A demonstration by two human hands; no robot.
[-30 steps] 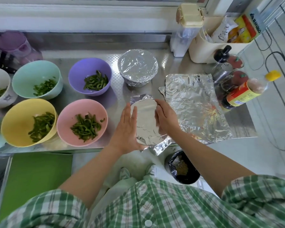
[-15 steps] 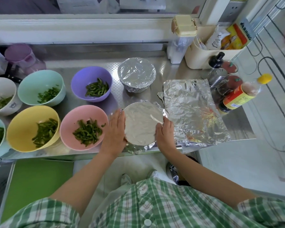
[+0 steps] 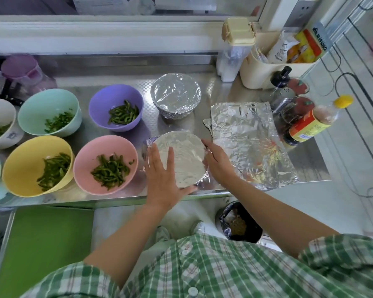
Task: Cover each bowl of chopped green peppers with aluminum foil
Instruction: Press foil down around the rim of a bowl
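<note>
We note a pink bowl (image 3: 116,145), a yellow bowl (image 3: 24,164), a purple bowl (image 3: 108,97) and a mint bowl (image 3: 39,106), each holding dark green peppers (image 3: 110,172); the foil sheet (image 3: 248,143) is silver; the shirt (image 3: 213,269) is green-and-white plaid; the bottle cap (image 3: 343,101) is yellow.

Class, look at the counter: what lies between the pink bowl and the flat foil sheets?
In the head view, a foil-covered bowl lies there, the left hand pressing its top and the right hand against its side.
</note>
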